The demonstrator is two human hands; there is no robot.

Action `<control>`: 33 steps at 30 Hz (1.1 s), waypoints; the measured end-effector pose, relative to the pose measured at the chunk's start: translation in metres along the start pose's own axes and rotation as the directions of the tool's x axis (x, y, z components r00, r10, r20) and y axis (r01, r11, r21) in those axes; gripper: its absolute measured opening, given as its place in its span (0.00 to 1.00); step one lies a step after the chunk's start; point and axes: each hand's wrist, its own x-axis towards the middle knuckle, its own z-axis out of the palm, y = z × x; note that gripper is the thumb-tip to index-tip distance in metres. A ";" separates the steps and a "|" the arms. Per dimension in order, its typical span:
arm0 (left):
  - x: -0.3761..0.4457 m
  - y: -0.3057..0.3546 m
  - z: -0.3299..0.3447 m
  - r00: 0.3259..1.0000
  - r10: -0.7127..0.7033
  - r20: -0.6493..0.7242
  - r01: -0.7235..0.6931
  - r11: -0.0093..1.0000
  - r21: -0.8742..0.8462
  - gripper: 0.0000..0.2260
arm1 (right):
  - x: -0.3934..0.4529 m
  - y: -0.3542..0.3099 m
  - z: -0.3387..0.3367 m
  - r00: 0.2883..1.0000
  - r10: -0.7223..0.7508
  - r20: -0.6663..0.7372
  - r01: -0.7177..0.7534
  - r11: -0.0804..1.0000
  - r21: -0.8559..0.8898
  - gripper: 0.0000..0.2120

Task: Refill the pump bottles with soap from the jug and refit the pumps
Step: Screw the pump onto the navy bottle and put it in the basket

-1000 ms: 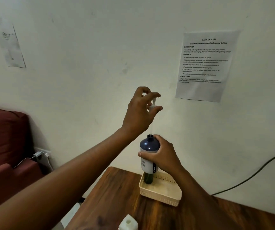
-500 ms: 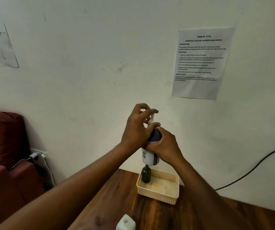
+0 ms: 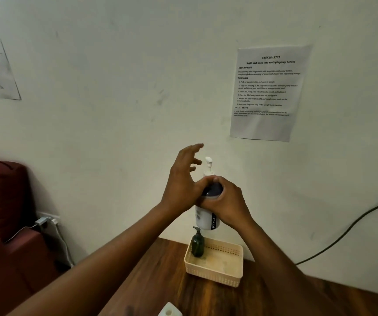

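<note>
I hold a white pump bottle (image 3: 204,218) with a dark blue shoulder in the air above the table. My right hand (image 3: 225,201) grips it around the shoulder. A white pump (image 3: 208,166) stands in the bottle's neck. My left hand (image 3: 183,179) is beside the pump with its fingers spread and its thumb against the bottle's top. A small dark green pump bottle (image 3: 197,244) stands in the left corner of a cream basket (image 3: 224,275). The white top of the jug (image 3: 169,311) shows at the bottom edge.
The wooden table (image 3: 160,281) stands against a white wall. A printed task sheet (image 3: 268,92) hangs on the wall at right. A dark red sofa (image 3: 1,213) is at left, with a white charger and cable (image 3: 46,221) beside it. A black cable (image 3: 354,224) runs down the wall at right.
My left hand lowered the pump into the bottle's neck, then let go and spread its fingers. My right hand lifted the bottle higher above the basket.
</note>
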 end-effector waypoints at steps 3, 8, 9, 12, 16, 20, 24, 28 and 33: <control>0.010 -0.001 -0.014 0.985 -0.162 -0.063 0.162 0.987 -0.006 0.20 | 0.000 0.002 -0.005 1.000 0.008 -0.003 -0.008 0.999 0.034 0.31; 0.026 0.009 -0.012 0.926 -0.327 0.189 0.334 0.942 -0.007 0.14 | 0.002 0.000 -0.011 1.000 -0.003 -0.023 0.003 1.000 0.001 0.31; 0.027 0.011 -0.007 0.930 -0.321 0.180 0.327 0.945 -0.004 0.14 | 0.002 -0.001 -0.011 1.000 -0.008 -0.030 0.008 1.000 -0.004 0.31; 0.029 0.014 -0.001 0.941 -0.304 0.147 0.314 0.948 -0.050 0.15 | 0.003 -0.007 -0.014 0.999 -0.016 -0.033 0.016 1.000 0.006 0.31; 0.039 0.015 -0.010 0.890 -0.283 0.357 0.332 0.940 -0.083 0.06 | 0.003 -0.006 -0.022 0.999 -0.020 -0.026 0.021 0.999 0.044 0.30; 0.047 0.015 -0.019 0.778 -0.220 0.588 0.364 0.921 -0.138 0.12 | 0.000 -0.002 -0.023 0.999 -0.014 -0.033 0.016 0.998 0.065 0.35; 0.043 0.013 -0.015 0.874 -0.237 0.424 0.328 0.932 -0.155 0.12 | 0.001 -0.004 -0.027 0.999 -0.013 -0.035 0.014 0.999 0.043 0.32; 0.036 0.017 0.002 0.925 -0.302 0.233 0.343 0.925 -0.164 0.15 | 0.001 -0.008 -0.028 0.998 -0.034 -0.049 0.034 0.999 0.000 0.30; 0.043 0.023 -0.003 0.883 -0.270 0.385 0.360 0.915 -0.184 0.09 | -0.001 -0.006 -0.033 1.000 -0.009 -0.019 0.010 0.996 0.085 0.30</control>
